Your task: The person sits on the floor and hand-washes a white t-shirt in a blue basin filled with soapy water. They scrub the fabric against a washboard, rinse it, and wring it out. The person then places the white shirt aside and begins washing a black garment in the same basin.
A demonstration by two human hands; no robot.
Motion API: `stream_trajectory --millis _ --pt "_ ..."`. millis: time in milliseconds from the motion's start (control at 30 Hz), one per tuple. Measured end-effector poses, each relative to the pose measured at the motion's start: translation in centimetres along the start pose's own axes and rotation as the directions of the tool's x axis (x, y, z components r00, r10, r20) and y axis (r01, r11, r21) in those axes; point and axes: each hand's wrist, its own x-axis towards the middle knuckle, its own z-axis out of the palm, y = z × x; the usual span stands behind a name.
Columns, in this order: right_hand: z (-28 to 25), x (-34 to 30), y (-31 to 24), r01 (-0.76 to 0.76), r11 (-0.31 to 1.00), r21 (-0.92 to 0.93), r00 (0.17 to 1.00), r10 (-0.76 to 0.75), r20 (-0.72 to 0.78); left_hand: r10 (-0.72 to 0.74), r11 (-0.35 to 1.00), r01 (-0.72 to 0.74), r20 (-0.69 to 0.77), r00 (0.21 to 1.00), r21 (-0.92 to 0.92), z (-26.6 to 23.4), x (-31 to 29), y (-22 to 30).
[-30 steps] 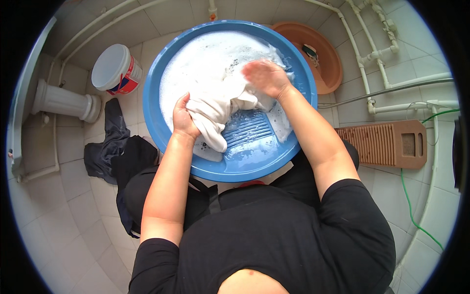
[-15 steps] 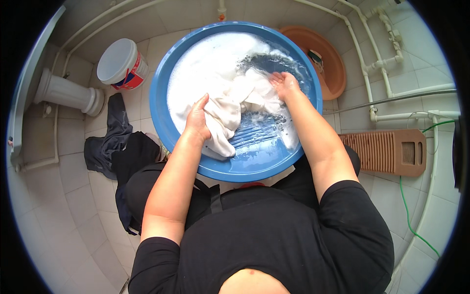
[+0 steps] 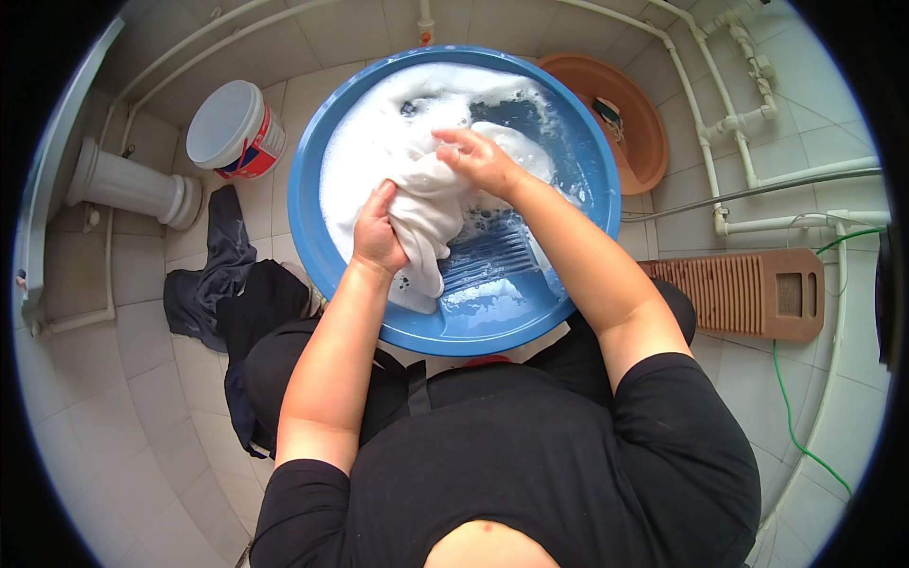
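Observation:
A large blue tub (image 3: 312, 227) in front of me holds soapy water thick with white foam (image 3: 352, 142). Bunched wet white cloth (image 3: 426, 213) lies in it, partly above the water and partly lost in the suds. My left hand (image 3: 381, 237) grips the cloth at its left side, thumb on top. Over the cloth's upper right part is my right hand (image 3: 481, 163), its fingers spread; whether the fingertips touch the fabric is hard to tell. Below the cloth shows the tub's built-in ridged scrubbing surface (image 3: 490, 257), wet and partly under water.
A brown washboard (image 3: 739, 293) lies right of my knee, near a green hose (image 3: 784, 407). Behind the tub's right rim stands a terracotta-coloured basin (image 3: 655, 142). At the left are a white bucket (image 3: 222, 123) and dark clothes (image 3: 199, 293). White pipes (image 3: 705, 133) line the walls.
My right hand has moved left and nearer, from the water at the cloth's right end to above the cloth. The cloth is bunched more tightly, and the foam has shifted.

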Motion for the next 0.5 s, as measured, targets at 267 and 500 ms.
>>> stream_trajectory --millis 267,500 --pt "4.5 -4.3 -2.7 0.296 0.955 0.005 0.954 -0.296 -0.043 0.085 0.995 -0.098 -0.287 0.954 -0.029 0.6 0.6 -0.6" --pt "7.6 -5.4 -1.6 0.583 0.667 -0.464 0.754 -0.656 0.004 -0.03 1.0 0.03 -0.289 0.957 -0.004 0.0 0.9 -3.2"
